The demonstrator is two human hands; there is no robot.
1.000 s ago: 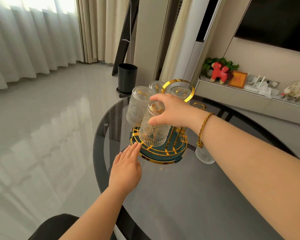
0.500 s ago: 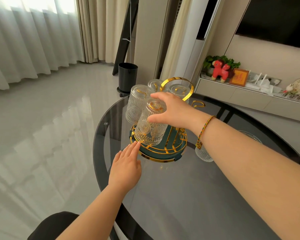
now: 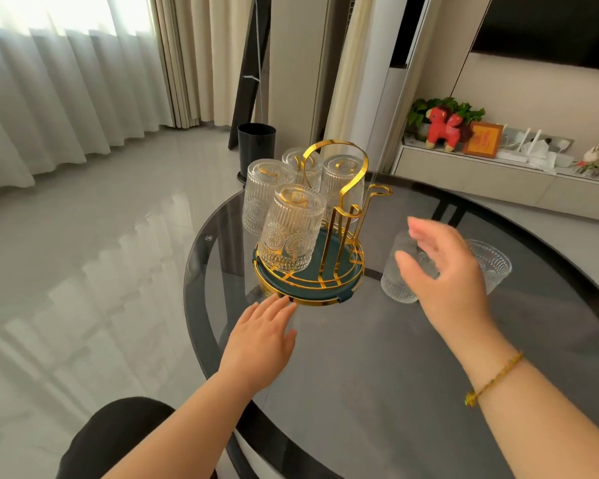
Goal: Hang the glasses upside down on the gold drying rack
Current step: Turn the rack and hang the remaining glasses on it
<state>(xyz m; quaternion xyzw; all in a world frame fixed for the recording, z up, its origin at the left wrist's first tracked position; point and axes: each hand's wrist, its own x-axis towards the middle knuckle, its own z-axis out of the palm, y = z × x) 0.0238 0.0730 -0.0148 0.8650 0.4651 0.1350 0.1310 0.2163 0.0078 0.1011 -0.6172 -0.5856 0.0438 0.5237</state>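
At frame centre, four glasses (image 3: 291, 233) hang upside down on the gold rack (image 3: 325, 271). The left hand (image 3: 260, 337) lies flat and open, empty, fingertips at the rack's base. Right of centre, the right hand (image 3: 443, 271) hovers open, holding nothing, over two glasses on the table (image 3: 377, 357).

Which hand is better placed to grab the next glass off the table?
The right hand, probably: it is open right in front of the nearer loose glass. The left hand lies flat by the gold drying rack, apparently steadying it.
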